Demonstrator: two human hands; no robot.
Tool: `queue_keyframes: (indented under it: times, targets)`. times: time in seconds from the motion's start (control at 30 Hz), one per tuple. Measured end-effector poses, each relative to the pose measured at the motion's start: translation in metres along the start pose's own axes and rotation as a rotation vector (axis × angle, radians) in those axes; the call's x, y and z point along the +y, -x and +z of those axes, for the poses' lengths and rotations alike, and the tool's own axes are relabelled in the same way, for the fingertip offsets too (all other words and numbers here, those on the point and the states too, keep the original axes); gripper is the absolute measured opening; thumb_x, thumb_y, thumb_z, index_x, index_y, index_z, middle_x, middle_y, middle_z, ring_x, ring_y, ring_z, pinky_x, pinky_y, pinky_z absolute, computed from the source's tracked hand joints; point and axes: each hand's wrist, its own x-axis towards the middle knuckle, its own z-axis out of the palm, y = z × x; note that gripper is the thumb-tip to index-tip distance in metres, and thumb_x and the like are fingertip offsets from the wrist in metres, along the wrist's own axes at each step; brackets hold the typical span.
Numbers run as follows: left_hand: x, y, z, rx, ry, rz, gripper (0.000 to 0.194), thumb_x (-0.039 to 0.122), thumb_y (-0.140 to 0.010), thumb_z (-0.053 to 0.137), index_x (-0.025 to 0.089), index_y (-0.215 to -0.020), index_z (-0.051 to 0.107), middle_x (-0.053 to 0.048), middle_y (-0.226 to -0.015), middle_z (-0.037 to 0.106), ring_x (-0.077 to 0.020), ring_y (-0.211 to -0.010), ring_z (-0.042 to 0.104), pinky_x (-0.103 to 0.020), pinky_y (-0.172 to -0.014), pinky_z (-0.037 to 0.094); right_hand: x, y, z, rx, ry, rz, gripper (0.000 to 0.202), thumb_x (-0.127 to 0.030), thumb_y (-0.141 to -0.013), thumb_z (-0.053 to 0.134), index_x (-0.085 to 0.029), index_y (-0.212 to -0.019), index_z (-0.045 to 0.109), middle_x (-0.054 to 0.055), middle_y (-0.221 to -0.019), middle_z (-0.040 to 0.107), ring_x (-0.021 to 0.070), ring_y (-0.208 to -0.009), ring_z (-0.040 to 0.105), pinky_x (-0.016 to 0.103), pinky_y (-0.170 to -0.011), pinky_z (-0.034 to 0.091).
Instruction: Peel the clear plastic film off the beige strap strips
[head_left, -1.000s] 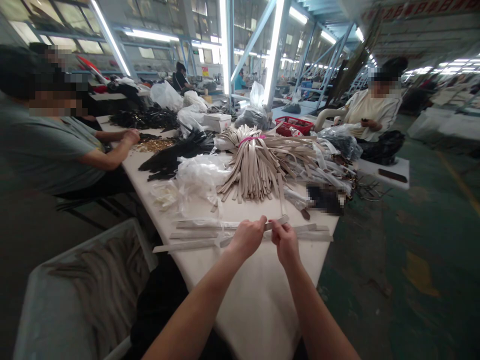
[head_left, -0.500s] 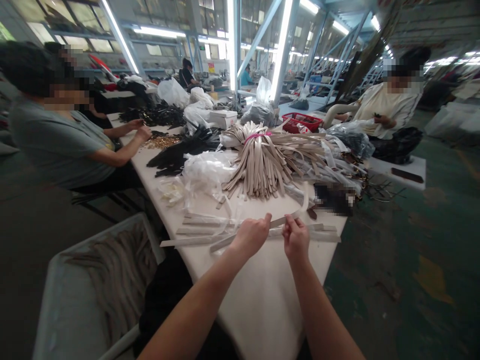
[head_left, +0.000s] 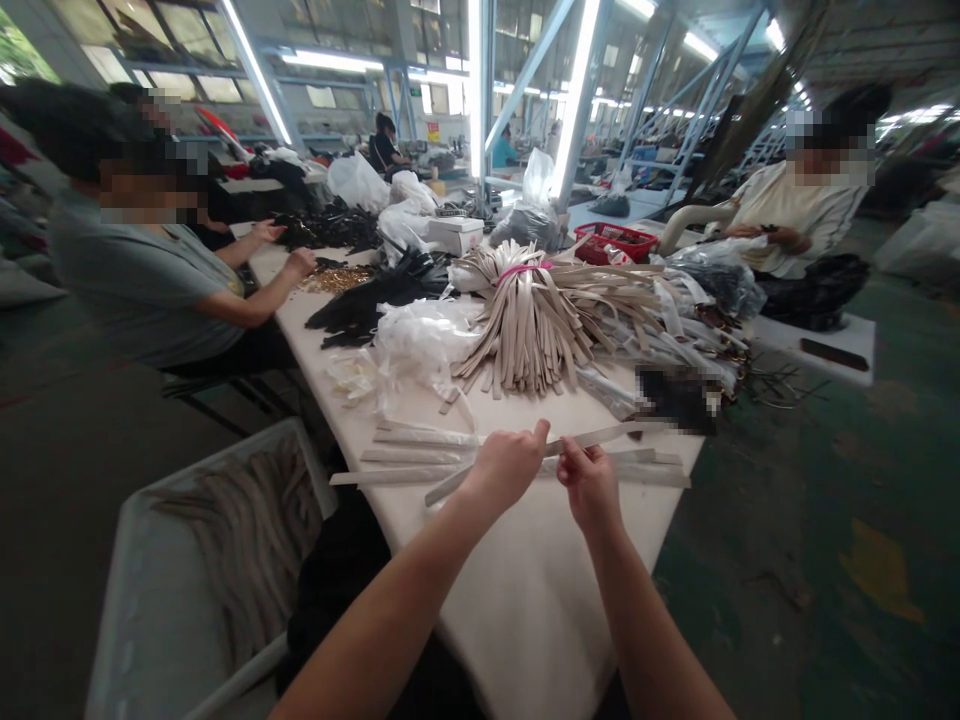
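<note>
Between my hands a narrow beige strap is held slantwise above the table, its far end reaching to the right. My left hand is closed around the strap, thumb up. Close beside it, my right hand pinches the same strap between thumb and fingers. Under and behind my hands lie several flat beige straps, some with clear plastic film on them. Farther back sits a large bundle of beige straps, tied with a pink band.
White plastic wrap and black strips lie left of the bundle. A red basket stands behind it. A bin of brownish strips is at lower left. One co-worker sits left, another right.
The strap's right end, which curled upward before, now stretches out lower to the right. My right hand has shifted slightly left along the strap, closer to my left hand. The view has turned slightly.
</note>
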Motion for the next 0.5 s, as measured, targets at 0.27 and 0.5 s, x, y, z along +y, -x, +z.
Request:
queue_keyframes:
  times: [0.27,0.5]
  targets:
    - [0.012,0.004,-0.006,-0.011,0.09,0.008,0.04,0.019,-0.094,0.046,0.018,-0.134,0.037,-0.009,-0.097,0.067,-0.0238,-0.084,0.069,-0.033,-0.074,0.051,-0.004,0.017,0.009,-0.202,0.111,0.096,0.035,-0.041,-0.072,0.082,-0.016,-0.091,0.069,-0.003,-0.059,0.057,0.0076,-0.046,0.045,0.02,-0.042,0.035]
    - [-0.013,0.035,-0.003,0.123,0.188,-0.166,0.062,0.014,-0.081,0.058,0.02,-0.139,0.039,-0.009,-0.105,0.069,-0.0273,-0.1,0.065,-0.038,-0.091,0.047,-0.03,0.02,0.004,-0.048,0.003,-0.008,0.033,-0.031,-0.065,0.088,-0.016,-0.087,0.07,0.0,-0.068,0.066,0.0102,-0.056,0.06,0.02,-0.051,0.05]
